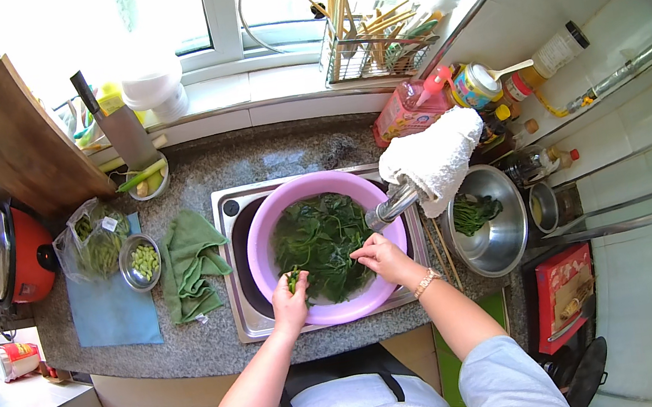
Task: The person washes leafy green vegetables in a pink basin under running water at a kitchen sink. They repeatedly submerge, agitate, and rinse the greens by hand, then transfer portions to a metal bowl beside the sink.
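A pink plastic basin (259,260) stands in the stainless steel sink (250,328), with leafy greens (322,237) lying in water inside it. Over the basin's near left rim, my left hand (290,298) is closed around a small bunch of green stems (293,280). My right hand (382,257) is above the basin's right side, thumb and forefinger pinched at the edge of the greens; a thin stem seems to be between them. A metal bowl (490,246) with more leafy greens (475,213) sits right of the sink. The faucet (391,208), draped with a white towel (432,158), reaches over the basin.
Left of the sink lie a green cloth (190,266), a small bowl of green beans (143,262) and a plastic bag of pods (97,240). A cleaver (124,134) stands upright behind. Chopsticks (445,254) lie between sink and bowl. Bottles (407,107) line the right wall.
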